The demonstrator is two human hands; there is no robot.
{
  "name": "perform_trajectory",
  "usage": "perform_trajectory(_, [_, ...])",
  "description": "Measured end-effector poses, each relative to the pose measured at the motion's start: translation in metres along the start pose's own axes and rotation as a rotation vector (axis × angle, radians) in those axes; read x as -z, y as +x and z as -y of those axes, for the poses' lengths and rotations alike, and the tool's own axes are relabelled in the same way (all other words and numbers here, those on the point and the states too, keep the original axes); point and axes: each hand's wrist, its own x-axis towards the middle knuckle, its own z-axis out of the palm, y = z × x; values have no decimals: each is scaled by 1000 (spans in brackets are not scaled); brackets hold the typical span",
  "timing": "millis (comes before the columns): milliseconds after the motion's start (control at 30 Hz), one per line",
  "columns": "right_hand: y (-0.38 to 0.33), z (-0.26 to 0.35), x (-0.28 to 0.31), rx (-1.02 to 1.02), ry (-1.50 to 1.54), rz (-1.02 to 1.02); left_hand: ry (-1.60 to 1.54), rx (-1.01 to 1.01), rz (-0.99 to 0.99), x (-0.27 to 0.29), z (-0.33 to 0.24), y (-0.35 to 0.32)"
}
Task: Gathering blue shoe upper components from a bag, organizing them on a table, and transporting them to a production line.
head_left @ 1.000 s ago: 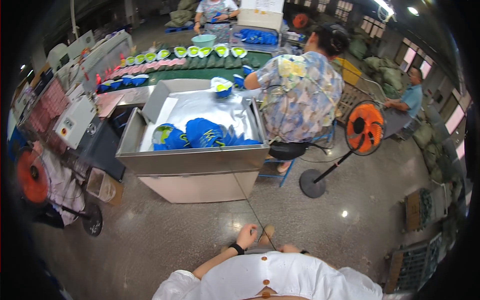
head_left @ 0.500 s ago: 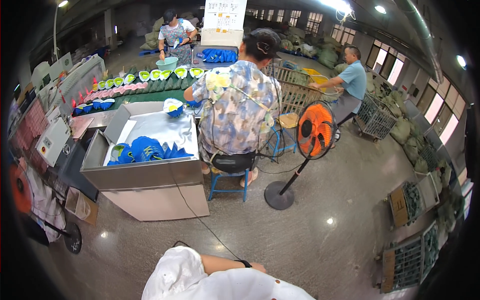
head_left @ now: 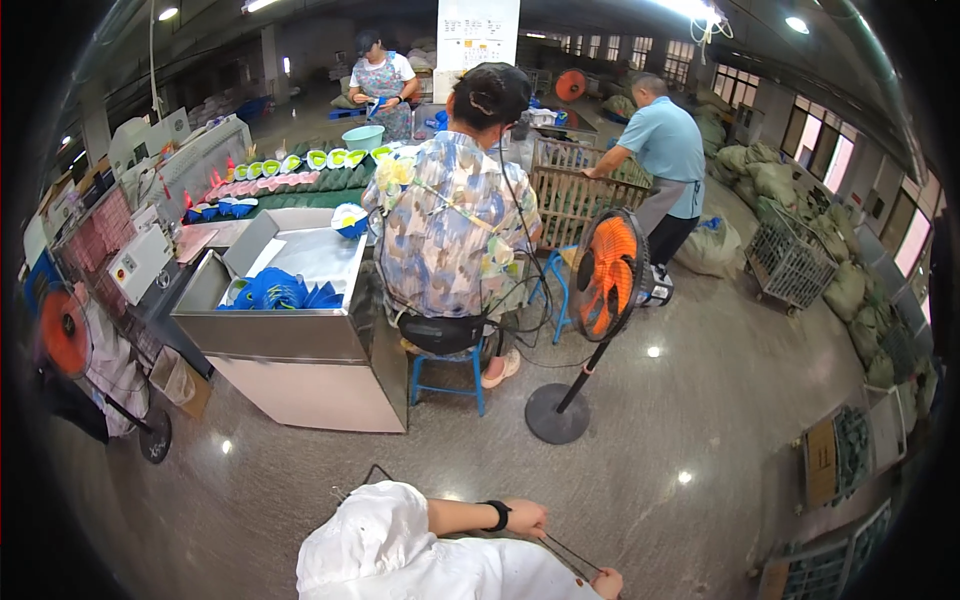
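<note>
My left hand (head_left: pixel 527 517), below a black wristband (head_left: pixel 497 515), is closed in front of my white-sleeved body, at the bottom of the view. A thin dark cord (head_left: pixel 566 554) stretches from it down to my right hand (head_left: pixel 607 583). The fingers of my right hand are closed at the cord's other end; the rest of that hand is cut off or covered by white cloth. Another thin black loop (head_left: pixel 377 470) sticks out beyond my left sleeve.
Ahead stands a metal-sided table (head_left: pixel 265 335) holding blue shoe uppers (head_left: pixel 275 290). A seated co-worker (head_left: pixel 450 220) is beside it, with an orange pedestal fan (head_left: pixel 605 275) to the right. A standing person in blue (head_left: pixel 665 150) grips a slatted cart (head_left: pixel 585 195). Crates line the right side.
My view has shifted a little. My left hand shows more fully, and my right hand and the cord between them have come into sight. The person in blue has turned further away.
</note>
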Motion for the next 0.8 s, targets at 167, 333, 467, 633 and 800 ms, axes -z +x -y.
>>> perform_trajectory(167, [112, 11, 27, 77, -251, 141, -155, 103, -154, 34, 3, 64])
perform_trajectory(333, [253, -30, 56, -80, -127, 236, -344, -127, -203, 38, -1, 195])
perform_trajectory(467, [302, 19, 78, 151, -41, 354, -325, -291, 12, 34, 2, 324])
perform_trajectory(633, [340, 77, 118, 358, 168, 383, -714, -176, 156, 96, -43, 416])
perform_trajectory(800, [413, 111, 197, 563, 370, 308, -948, -75, 158, 121, -23, 510])
